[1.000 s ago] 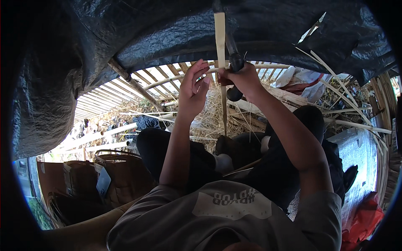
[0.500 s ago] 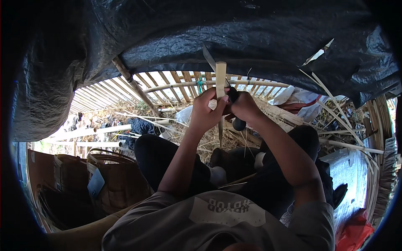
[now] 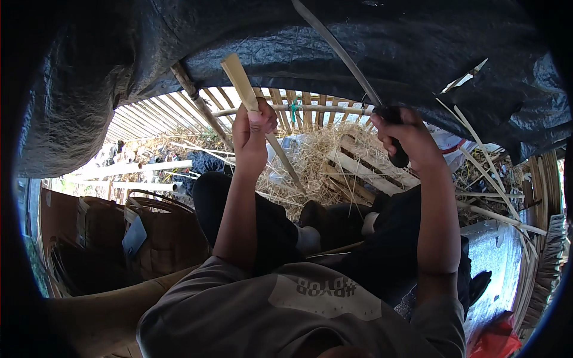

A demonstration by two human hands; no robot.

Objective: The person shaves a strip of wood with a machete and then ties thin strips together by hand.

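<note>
My left hand (image 3: 256,126) is closed around the middle of a pale bamboo strip (image 3: 240,77). The strip slants, its wide cut end up to the left and its thin end down toward the ground by my feet. In my right hand (image 3: 408,136) is a long knife (image 3: 341,55), gripped by its dark handle. Its blade points up and to the left, apart from the strip. Both hands are raised in front of me, well away from each other.
Straw-like shavings (image 3: 322,140) and split wood slats (image 3: 364,170) cover the ground ahead. A slatted bamboo fence (image 3: 155,119) stands behind them, under a dark tarp (image 3: 418,48). Woven baskets (image 3: 167,230) sit at left; long thin strips (image 3: 483,146) lean at right, near a red plastic bag (image 3: 495,339).
My hands have moved apart: the left went left with the bamboo strip, now tilted. The right swung to the right with the knife, whose blade has come away from the strip.
</note>
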